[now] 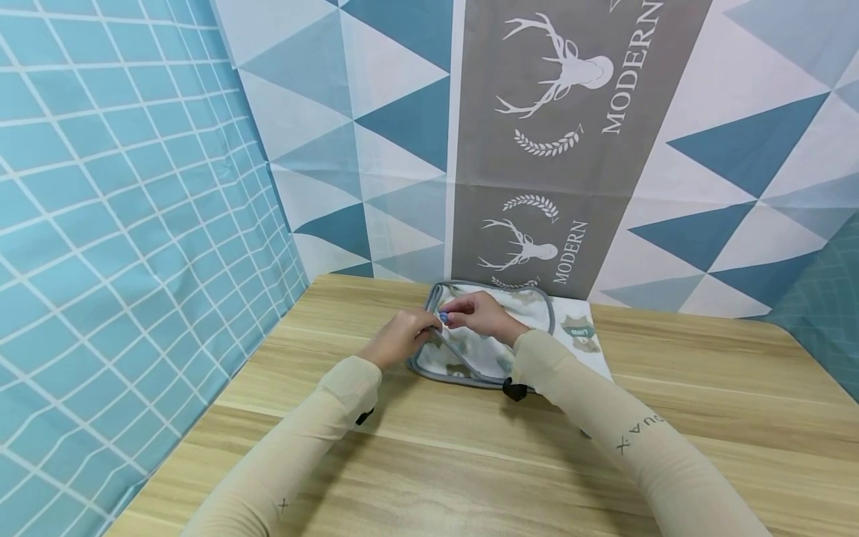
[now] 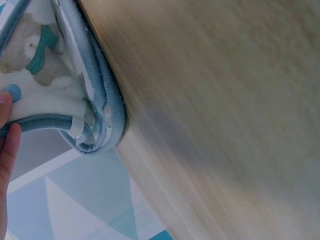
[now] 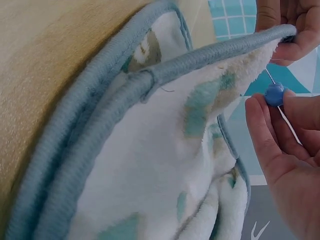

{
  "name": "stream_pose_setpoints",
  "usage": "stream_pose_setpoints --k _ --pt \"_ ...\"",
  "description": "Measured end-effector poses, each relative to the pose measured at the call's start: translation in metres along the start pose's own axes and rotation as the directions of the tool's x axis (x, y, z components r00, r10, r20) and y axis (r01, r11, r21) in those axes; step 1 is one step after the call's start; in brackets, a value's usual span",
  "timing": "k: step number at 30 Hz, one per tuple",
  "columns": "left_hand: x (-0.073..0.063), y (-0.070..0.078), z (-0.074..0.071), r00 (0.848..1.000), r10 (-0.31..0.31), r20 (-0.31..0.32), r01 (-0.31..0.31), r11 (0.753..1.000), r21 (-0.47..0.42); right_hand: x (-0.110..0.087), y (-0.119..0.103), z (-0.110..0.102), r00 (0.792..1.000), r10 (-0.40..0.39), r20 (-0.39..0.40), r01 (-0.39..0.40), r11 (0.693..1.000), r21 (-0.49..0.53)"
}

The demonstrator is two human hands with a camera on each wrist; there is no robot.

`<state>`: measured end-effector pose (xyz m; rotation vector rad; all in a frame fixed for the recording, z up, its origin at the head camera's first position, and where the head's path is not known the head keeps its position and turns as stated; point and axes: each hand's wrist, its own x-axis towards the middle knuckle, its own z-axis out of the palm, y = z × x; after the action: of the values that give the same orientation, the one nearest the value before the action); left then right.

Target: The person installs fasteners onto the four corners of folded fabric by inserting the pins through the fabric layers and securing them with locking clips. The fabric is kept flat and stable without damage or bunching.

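Observation:
A folded plush blanket (image 1: 483,350), white with brown and teal patches and a grey-blue bound edge, lies near the back of the table. My left hand (image 1: 401,337) pinches its bound edge and lifts one layer at the left side. Close beside it, my right hand (image 1: 485,316) pinches a small blue ball (image 3: 274,94) between thumb and fingers. A thin strand runs from the ball up toward the lifted edge, and a pale strand shows below it. What the strand is attached to cannot be made out. In the left wrist view only fingertips (image 2: 10,150) show.
The wooden table (image 1: 436,462) meets a patterned wall sheet (image 1: 396,149) right behind the blanket. A blue tiled sheet (image 1: 121,224) hangs along the left. A white part with a bear print (image 1: 580,332) extends to the right of the folded blanket.

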<state>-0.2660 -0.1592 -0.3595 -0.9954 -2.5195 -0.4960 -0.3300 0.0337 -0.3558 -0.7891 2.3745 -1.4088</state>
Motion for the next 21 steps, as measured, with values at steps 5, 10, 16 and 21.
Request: stream_pose_setpoints --k 5,10,16,21 --pt "-0.0014 -0.0011 0.0013 1.000 0.003 -0.014 -0.003 1.000 -0.013 -0.0009 -0.0003 0.0004 0.999 -0.040 0.012 0.041 0.998 -0.053" --pt "-0.0028 -0.0037 0.0035 1.000 0.004 -0.026 -0.004 1.000 -0.005 -0.0016 -0.0004 0.0001 0.999 -0.049 0.006 0.049 0.996 -0.068" --pt "-0.0032 -0.0055 0.0056 0.999 -0.017 -0.041 0.016 1.000 -0.021 -0.0023 0.0012 -0.0019 0.999 -0.042 -0.002 0.042 0.998 -0.044" --pt "-0.0031 -0.0046 0.0054 0.998 -0.041 -0.051 0.039 0.999 -0.038 -0.0028 0.0032 -0.0034 1.000 -0.029 -0.004 0.029 1.000 -0.008"
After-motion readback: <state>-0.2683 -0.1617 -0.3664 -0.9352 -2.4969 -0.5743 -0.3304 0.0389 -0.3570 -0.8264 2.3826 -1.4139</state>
